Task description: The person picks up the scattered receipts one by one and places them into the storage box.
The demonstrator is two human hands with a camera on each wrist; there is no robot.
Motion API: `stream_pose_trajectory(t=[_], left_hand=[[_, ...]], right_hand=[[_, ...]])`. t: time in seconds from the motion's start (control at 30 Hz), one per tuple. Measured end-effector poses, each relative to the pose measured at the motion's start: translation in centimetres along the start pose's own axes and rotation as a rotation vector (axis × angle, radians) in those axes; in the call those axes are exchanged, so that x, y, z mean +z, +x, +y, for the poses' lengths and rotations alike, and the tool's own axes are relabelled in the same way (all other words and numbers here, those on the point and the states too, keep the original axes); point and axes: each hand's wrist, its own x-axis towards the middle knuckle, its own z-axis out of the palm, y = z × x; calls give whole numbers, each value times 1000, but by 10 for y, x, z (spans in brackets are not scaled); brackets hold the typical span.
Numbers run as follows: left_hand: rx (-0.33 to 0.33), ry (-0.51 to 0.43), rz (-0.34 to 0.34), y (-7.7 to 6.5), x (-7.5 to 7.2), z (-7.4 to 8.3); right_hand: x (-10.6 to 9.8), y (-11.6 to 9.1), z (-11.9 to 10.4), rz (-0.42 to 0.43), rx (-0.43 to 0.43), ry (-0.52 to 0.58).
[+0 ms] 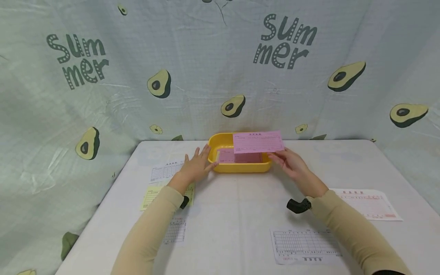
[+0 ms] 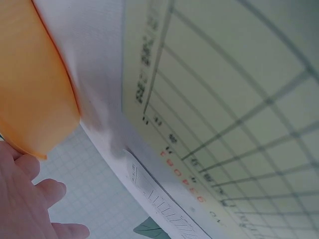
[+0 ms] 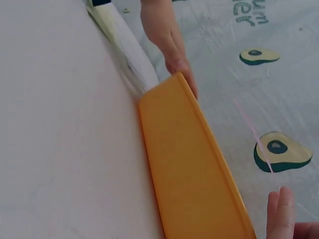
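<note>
A yellow plastic tray (image 1: 240, 168) stands near the back of the table. My left hand (image 1: 197, 166) is at its left end with fingers spread, touching the rim; the left wrist view shows fingers (image 2: 27, 167) at the tray's edge. Between thumb and fingers, my right hand (image 1: 292, 164) pinches a printed pink slip (image 1: 258, 142) by its lower right corner. That slip is held up over the tray's right part and shows nearly edge-on in the right wrist view. Inside the tray lies another pink slip (image 1: 226, 156), partly hidden behind the held one.
Left of the tray lie a white form (image 1: 166, 172), a yellow form (image 1: 151, 196) and a second white form (image 1: 177, 231), partly under my left arm. On the right are a red-printed form (image 1: 369, 204) and a gridded form (image 1: 306, 244). An avocado-print curtain (image 1: 199, 76) hangs behind the table.
</note>
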Motion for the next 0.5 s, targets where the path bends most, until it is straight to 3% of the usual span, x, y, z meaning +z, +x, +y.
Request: stream_pose_trajectory(t=[0.23,0.5], left_hand=[[-1,-14,-3,0,1,0],[3,0,0,-2,0,0]], right_hand=[[20,8,14,10,-4,-101],[34,18,26,61,3,-137]])
